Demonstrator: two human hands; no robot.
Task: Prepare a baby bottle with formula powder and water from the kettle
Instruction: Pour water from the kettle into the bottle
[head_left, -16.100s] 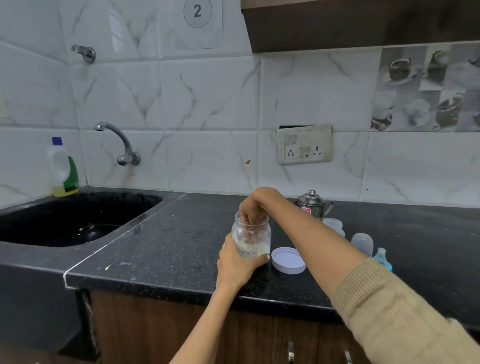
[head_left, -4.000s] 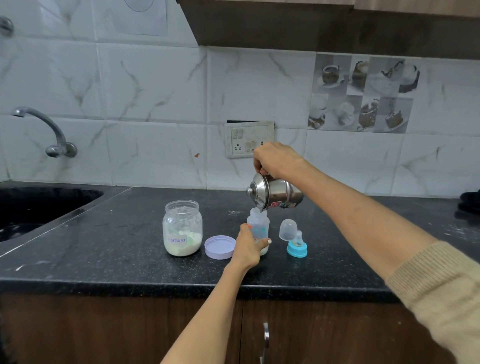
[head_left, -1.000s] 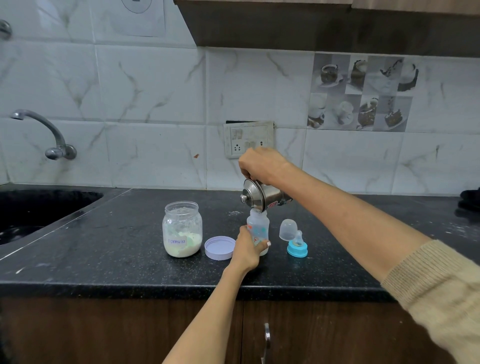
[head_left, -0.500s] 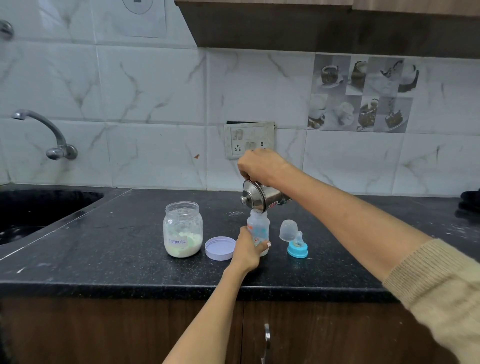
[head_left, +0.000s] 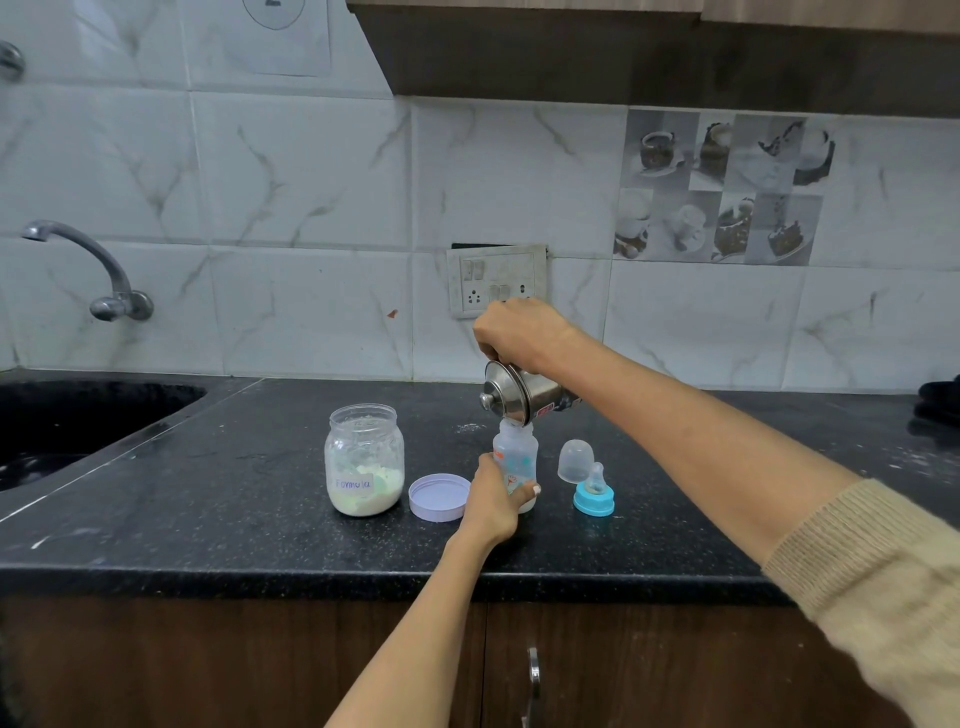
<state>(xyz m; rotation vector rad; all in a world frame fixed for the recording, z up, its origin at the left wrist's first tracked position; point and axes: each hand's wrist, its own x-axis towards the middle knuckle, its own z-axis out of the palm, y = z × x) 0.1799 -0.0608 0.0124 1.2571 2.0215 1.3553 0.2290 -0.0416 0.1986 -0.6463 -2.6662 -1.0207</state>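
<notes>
The left hand (head_left: 493, 501) grips the light, tippy bottle (head_left: 515, 460) low down; the right hand (head_left: 511, 332) grips the tipped kettle (head_left: 524, 397).

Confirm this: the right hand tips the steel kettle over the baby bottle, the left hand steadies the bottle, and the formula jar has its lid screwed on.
One thing is wrong. The head view shows the formula jar open, its lid lying on the counter beside it. The right hand does tip the kettle over the bottle, steadied by the left hand.
</notes>
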